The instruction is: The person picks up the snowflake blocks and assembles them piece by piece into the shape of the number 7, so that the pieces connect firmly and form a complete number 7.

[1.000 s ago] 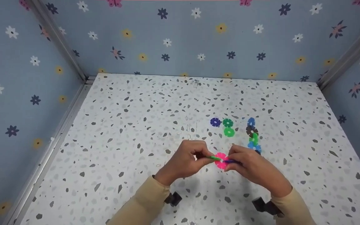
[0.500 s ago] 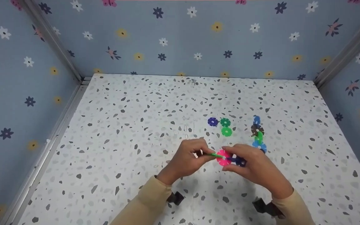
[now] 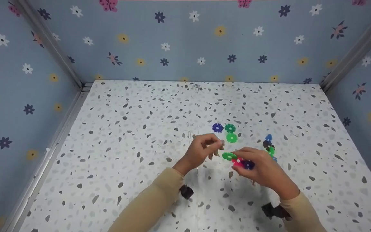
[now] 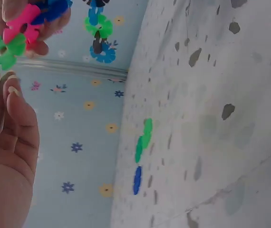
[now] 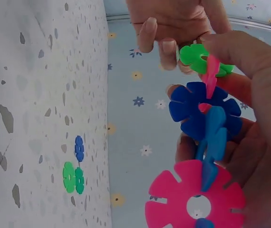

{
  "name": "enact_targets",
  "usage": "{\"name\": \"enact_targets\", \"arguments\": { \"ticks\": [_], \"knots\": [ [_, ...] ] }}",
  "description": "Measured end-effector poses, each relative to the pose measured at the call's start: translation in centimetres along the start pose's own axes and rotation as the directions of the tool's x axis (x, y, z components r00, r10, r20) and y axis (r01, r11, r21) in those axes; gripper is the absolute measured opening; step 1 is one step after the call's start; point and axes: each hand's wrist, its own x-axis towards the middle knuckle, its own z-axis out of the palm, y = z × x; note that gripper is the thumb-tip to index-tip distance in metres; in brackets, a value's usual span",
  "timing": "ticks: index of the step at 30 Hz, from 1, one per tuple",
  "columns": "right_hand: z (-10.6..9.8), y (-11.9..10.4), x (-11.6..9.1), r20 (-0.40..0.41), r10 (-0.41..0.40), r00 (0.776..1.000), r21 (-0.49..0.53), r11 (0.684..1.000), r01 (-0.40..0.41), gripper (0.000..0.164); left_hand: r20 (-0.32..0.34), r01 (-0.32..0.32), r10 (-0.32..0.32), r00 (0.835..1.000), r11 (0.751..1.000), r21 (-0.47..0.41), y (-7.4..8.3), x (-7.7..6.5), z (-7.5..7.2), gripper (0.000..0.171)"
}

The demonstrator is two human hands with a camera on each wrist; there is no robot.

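Observation:
My right hand holds a chain of interlocked plastic snowflake discs. At its near end are a light green disc, a pink disc and a dark blue disc. In the right wrist view a lighter blue disc and a larger-looking pink disc follow along the chain. Farther links, blue, green and brown, show beyond the right hand. My left hand is just left of the green disc, fingers loosely bent with nothing between them.
On the speckled white tabletop lie three loose discs: dark blue, dark green and light green. They sit beyond the hands. Flower-patterned panels stand at the back and both sides.
My left hand has let go of the light green disc and drawn slightly back and up. The green disc now stays on the chain in my right hand. The chain's far links have shifted.

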Motion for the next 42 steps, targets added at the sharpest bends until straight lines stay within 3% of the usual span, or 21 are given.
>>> {"name": "enact_targets", "arguments": {
  "ticks": [2, 4, 6, 8, 12, 17, 20, 23, 25, 31, 38, 42],
  "knots": [
    [0.0, 0.2, -0.1, -0.008, 0.013, 1.000, 0.000, 1.000, -0.013, 0.028, -0.099, 0.117, -0.115, 0.988, 0.993, 0.018, -1.4, 1.2, -0.2, 0.015],
    [0.0, 0.3, -0.1, -0.008, 0.029, 1.000, 0.013, 0.999, -0.029, 0.027, -0.175, 0.232, -0.209, 0.962, 0.965, 0.124, -2.8, 2.5, -0.4, 0.012],
    [0.0, 0.3, -0.1, -0.003, 0.040, 0.999, 0.036, 0.999, -0.039, 0.027, -0.212, 0.331, -0.278, 0.937, 0.900, 0.283, -4.2, 3.8, -0.6, 0.010],
    [0.0, 0.3, -0.1, -0.001, 0.044, 0.999, 0.060, 0.997, -0.044, 0.025, -0.225, 0.394, -0.325, 0.918, 0.810, 0.435, -5.3, 5.0, -0.7, 0.016],
    [-0.1, 0.1, 0.0, -0.012, 0.043, 0.999, 0.062, 0.997, -0.042, 0.020, -0.247, 0.438, -0.366, 0.897, 0.656, 0.615, -6.9, 6.6, -0.7, 0.028],
    [-0.4, -0.2, -0.1, -0.008, 0.062, 0.998, 0.057, 0.997, -0.062, 0.013, -0.265, 0.458, -0.394, 0.880, 0.555, 0.694, -8.1, 7.7, -0.3, 0.039],
    [-0.9, -0.4, -0.1, 0.002, 0.075, 0.997, 0.053, 0.996, -0.075, 0.023, -0.272, 0.470, -0.412, 0.869, 0.519, 0.714, -8.4, 8.0, -0.1, 0.042],
    [-1.3, -0.6, -0.1, 0.013, 0.090, 0.996, 0.034, 0.995, -0.090, 0.041, -0.269, 0.473, -0.418, 0.867, 0.525, 0.708, -8.5, 7.9, 0.0, 0.042],
    [-1.5, -0.9, -0.2, 0.007, 0.090, 0.996, 0.019, 0.996, -0.090, 0.053, -0.259, 0.467, -0.416, 0.872, 0.547, 0.694, -8.5, 7.8, 0.0, 0.041],
    [-2.0, -1.6, -0.2, -0.055, 0.029, 0.998, 0.036, 0.999, -0.028, 0.053, -0.224, 0.423, -0.368, 0.903, 0.657, 0.624, -8.0, 6.3, -0.7, 0.038],
    [-2.2, -1.9, 0.0, -0.146, -0.069, 0.987, 0.071, 0.994, 0.080, 0.048, -0.235, 0.421, -0.350, 0.907, 0.733, 0.534, -7.2, 3.6, -1.8, 0.022],
    [-2.2, -1.9, 0.1, -0.156, -0.081, 0.984, 0.119, 0.988, 0.100, 0.046, -0.190, 0.370, -0.318, 0.929, 0.823, 0.430, -5.4, 2.2, -2.2, 0.017]
  ]
}}
